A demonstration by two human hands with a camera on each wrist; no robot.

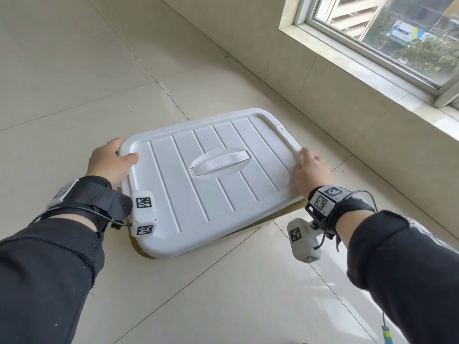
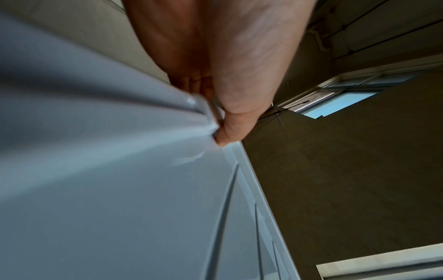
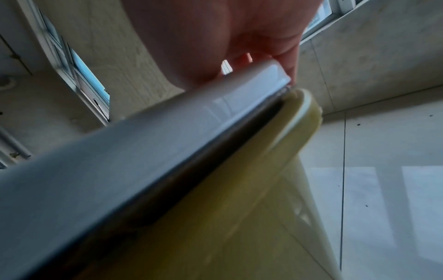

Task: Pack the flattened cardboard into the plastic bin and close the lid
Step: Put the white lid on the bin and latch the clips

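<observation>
A white ribbed lid (image 1: 211, 184) with a centre handle (image 1: 219, 162) lies over a yellowish plastic bin (image 1: 289, 211) on the tiled floor. My left hand (image 1: 111, 162) grips the lid's far left corner, thumb (image 2: 230, 128) on top and fingers under the rim. My right hand (image 1: 310, 170) holds the lid's right edge, fingers (image 3: 287, 62) wrapped over the rim. In the right wrist view a dark gap shows between the lid (image 3: 143, 151) and the bin's rim (image 3: 297, 117). No cardboard shows in any view; the lid hides the bin's inside.
A tiled wall (image 1: 323, 83) with a stone window sill (image 1: 372, 70) and a window runs just beyond the bin on the right. Glossy floor tiles (image 1: 74, 83) stretch to the left and toward me.
</observation>
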